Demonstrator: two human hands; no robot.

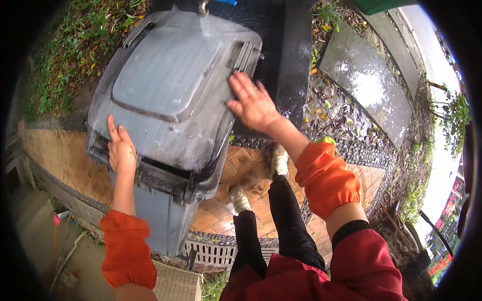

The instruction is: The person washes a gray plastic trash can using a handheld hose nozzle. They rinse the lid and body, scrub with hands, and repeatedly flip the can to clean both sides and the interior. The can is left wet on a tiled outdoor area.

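Observation:
Before me stands a grey plastic wheelie bin (165,214), its wet lid (162,75) closed over the top. A raised panel and dirty smears mark the lid. My left hand (122,148) lies against the lid's near left edge, close to the hinge, holding nothing. At the lid's right edge, just below a ribbed grip (244,54), my right hand (254,103) rests or hovers with its fingers spread; it is slightly blurred and contact there is hard to tell. Both forearms wear orange sleeves.
A brass tap (203,7) sits above the lid's far edge, with a blue part beside it. Dark wet stone edging (295,75) runs along the right. Wet brick paving (218,203) and a drain grate (211,253) lie by my feet. Plants (60,75) grow at left.

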